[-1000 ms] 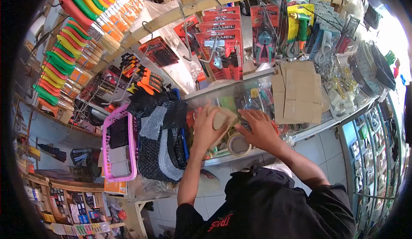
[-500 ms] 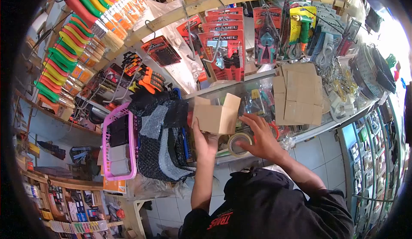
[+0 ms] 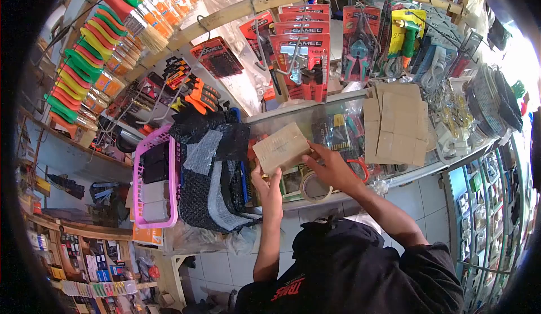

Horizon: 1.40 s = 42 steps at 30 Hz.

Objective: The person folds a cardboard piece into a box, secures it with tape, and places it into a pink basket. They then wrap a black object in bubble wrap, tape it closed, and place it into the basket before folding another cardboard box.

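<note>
A small brown cardboard box [image 3: 282, 147] is held between my two hands above the glass counter. Faint print shows on its upper face, and no flaps stand up. My left hand [image 3: 269, 189] grips its near left side, with the thumb against the front. At the right end, my right hand [image 3: 332, 170] has its fingers and thumb pressed on the box. Just below that hand, a roll of tape [image 3: 315, 186] lies on the counter, partly covered by it. A red ring-shaped handle [image 3: 360, 170] rests to the right of my right wrist.
Flattened cardboard sheets [image 3: 397, 125] lie on the counter's right. To the left are black bubble wrap [image 3: 194, 201] and a pink basket [image 3: 173, 193]. Packaged tools [image 3: 301, 60] hang from a wooden rail beyond, with paint brushes [image 3: 93, 54] at upper left.
The box's raised flaps have gone down and the box has turned and tilted, showing its printed face. My right hand has moved left from beside the box onto its right end.
</note>
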Motion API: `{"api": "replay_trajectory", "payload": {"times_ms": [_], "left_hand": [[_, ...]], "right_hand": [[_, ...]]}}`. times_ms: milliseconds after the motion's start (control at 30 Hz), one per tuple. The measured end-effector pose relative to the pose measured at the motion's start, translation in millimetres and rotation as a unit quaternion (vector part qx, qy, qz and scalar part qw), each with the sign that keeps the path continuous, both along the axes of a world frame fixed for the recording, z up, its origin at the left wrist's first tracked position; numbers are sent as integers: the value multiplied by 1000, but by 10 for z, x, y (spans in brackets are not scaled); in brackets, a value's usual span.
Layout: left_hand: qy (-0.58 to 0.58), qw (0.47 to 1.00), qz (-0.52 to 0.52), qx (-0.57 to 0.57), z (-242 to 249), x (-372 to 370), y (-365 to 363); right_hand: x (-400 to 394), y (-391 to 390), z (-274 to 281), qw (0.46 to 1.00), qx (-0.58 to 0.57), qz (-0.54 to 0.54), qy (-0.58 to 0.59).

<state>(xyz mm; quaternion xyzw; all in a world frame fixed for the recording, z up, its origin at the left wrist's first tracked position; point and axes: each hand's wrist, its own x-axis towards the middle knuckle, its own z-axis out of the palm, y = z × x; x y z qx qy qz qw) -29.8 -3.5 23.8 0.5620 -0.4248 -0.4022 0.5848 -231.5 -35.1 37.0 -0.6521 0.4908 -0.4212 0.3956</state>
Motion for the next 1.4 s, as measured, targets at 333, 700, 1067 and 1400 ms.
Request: {"api": "replay_trajectory", "payload": {"times_ms": [333,700,1067,1400], "left_hand": [[-254,963,71,-51,-338,91,57],[-316,941,-92,-81,-440,-302,566],[-86,990,-116,1,-460,-277,460],[181,959,-196,96,87,-454,506]], "right_hand": [[-160,-41,-230,998,31,27,43],[-668,543,-91,974,76,30,211],[-515,907,92,994,84,-22,66],[-504,1001,549,997,-19,68,-32]]}}
